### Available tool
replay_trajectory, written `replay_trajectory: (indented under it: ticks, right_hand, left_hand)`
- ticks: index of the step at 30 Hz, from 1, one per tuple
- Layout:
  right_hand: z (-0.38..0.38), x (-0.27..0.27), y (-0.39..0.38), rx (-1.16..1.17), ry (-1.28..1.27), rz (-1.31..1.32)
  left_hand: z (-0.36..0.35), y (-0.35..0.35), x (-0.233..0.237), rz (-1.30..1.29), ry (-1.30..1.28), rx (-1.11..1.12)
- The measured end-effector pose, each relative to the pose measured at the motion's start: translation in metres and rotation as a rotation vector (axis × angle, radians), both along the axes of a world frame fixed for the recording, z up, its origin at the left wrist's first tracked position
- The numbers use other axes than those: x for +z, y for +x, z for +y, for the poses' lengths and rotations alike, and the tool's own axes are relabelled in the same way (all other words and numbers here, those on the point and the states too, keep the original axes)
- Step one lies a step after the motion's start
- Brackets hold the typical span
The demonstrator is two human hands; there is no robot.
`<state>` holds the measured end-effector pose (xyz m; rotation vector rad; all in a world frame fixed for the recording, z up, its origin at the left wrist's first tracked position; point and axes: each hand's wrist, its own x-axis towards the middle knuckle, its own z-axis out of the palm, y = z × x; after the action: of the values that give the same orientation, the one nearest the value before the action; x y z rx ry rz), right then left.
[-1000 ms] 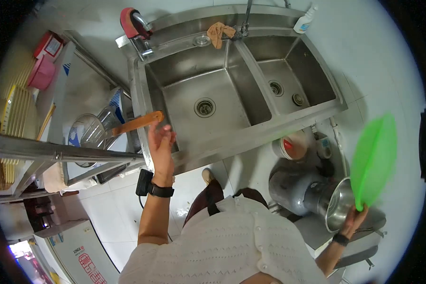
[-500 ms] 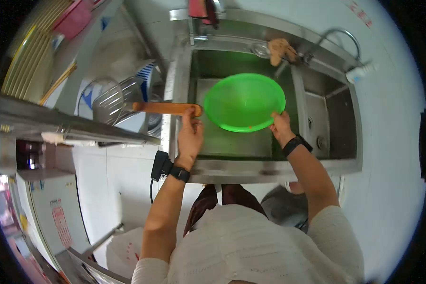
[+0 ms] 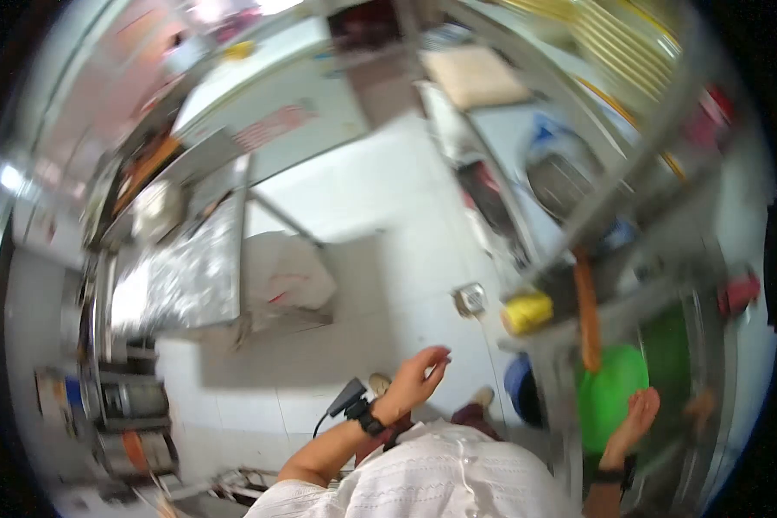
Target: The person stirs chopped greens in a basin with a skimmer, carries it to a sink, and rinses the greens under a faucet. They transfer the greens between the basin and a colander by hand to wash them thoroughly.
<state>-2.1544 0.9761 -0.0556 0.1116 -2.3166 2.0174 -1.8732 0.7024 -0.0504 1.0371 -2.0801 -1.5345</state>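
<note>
The view is blurred and turned toward the room. My right hand (image 3: 634,416) is low at the right, its fingers against the rim of a bright green plate (image 3: 611,388) that sits over the steel sink (image 3: 570,423). My left hand (image 3: 419,375) is raised over the white floor with fingers apart, holding nothing; a black watch and a small black device are at its wrist. An orange wooden handle (image 3: 589,318) sticks out just above the plate.
A yellow object (image 3: 527,312) and a blue bucket (image 3: 518,380) are beside the sink. A metal rack with a strainer (image 3: 561,181) stands at the upper right. A foil-covered table (image 3: 181,276) and a white bag (image 3: 289,272) are on the left.
The view has swung away from the sink toward the room. My left hand left the wooden handle and lifted free. The green plate went low to the right, still by my right hand.
</note>
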Motion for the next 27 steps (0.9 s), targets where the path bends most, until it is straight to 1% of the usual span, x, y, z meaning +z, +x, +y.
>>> replay_trajectory:
  ticks: [1, 2, 3, 4, 5, 6, 7, 8, 9, 10, 11, 12, 14, 16, 18, 19, 20, 21, 22, 24, 25, 26, 27]
  right_hand:
    - [-0.021, 0.004, 0.012, 0.356, 0.149, 0.124]
    - [-0.066, 0.013, 0.035, 0.514, 0.08, 0.094]
    - [-0.11, 0.024, 0.074, 0.668, 0.021, 0.063]
    - [-0.153, 0.019, 0.093, 0.794, 0.009, -0.05]
    - [-0.193, 0.025, 0.13, 0.914, 0.006, -0.15]
    - [-0.226, 0.029, 0.173, 0.97, -0.017, -0.182]
    - [-0.257, 0.031, 0.206, 1.107, 0.0, -0.154]
    - [-0.286, 0.03, 0.241, 1.206, 0.044, -0.153]
    - [-0.312, 0.022, 0.275, 1.308, -0.031, -0.175]
    - [-0.338, 0.03, 0.313, 1.404, -0.005, -0.181]
    - [-0.363, 0.028, 0.343, 1.464, 0.042, -0.226]
    - [-0.385, 0.039, 0.378, 1.504, 0.033, -0.207]
    - [-0.418, 0.068, 0.438, 1.74, 0.05, -0.243]
    - [-0.456, 0.075, 0.479, 1.863, 0.078, -0.283]
    - [-0.498, 0.084, 0.532, 1.818, -0.037, -0.202]
    - [-0.519, 0.09, 0.561, 1.88, -0.014, -0.22]
    - [-0.54, 0.1, 0.59, 1.943, -0.031, -0.176]
    - [-0.557, 0.107, 0.619, 2.005, -0.04, -0.139]
    - [-0.572, 0.109, 0.649, 2.056, -0.01, -0.162]
    - [-0.604, 0.111, 0.73, 2.228, -0.089, -0.312]
    - [-0.612, 0.117, 0.769, 2.266, -0.085, -0.336]
    - [-0.618, 0.123, 0.811, 2.401, -0.044, -0.389]
    - [-0.62, 0.129, 0.848, 2.534, 0.009, -0.431]
  left_hand:
    - [-0.007, 0.036, -0.006, 0.023, 0.018, 0.145]
    - [-0.013, 0.074, -0.019, 0.056, 0.044, 0.277]
    - [-0.016, 0.111, -0.033, 0.186, 0.135, 0.437]
    - [-0.022, 0.133, -0.042, 0.199, 0.119, 0.554]
    - [-0.029, 0.171, -0.039, 0.227, 0.102, 0.661]
    - [-0.034, 0.214, -0.034, 0.268, 0.107, 0.73]
    - [-0.039, 0.249, -0.023, 0.292, 0.107, 0.797]
    - [-0.043, 0.285, -0.029, 0.262, 0.08, 0.853]
    - [-0.048, 0.32, -0.03, 0.287, 0.066, 0.908]
    - [-0.055, 0.353, -0.034, 0.308, 0.047, 0.981]
    - [-0.061, 0.378, -0.034, 0.322, 0.047, 1.078]
    - [-0.068, 0.406, -0.032, 0.332, 0.054, 1.173]
    - [-0.088, 0.454, -0.033, 0.339, 0.022, 1.251]
    - [-0.098, 0.493, -0.033, 0.329, 0.001, 1.372]
    - [-0.117, 0.53, -0.03, 0.347, -0.019, 1.402]
    - [-0.125, 0.549, -0.031, 0.318, -0.056, 1.438]
    - [-0.13, 0.562, -0.03, 0.287, -0.082, 1.472]
    - [-0.128, 0.574, -0.026, 0.276, -0.05, 1.539]
    - [-0.131, 0.591, -0.019, 0.241, -0.059, 1.585]
    - [-0.14, 0.636, -0.011, 0.178, -0.112, 1.66]
    - [-0.136, 0.655, -0.012, 0.216, -0.161, 1.76]
    - [-0.135, 0.678, -0.012, 0.258, -0.226, 1.856]
    - [-0.128, 0.699, -0.008, 0.294, -0.237, 1.934]
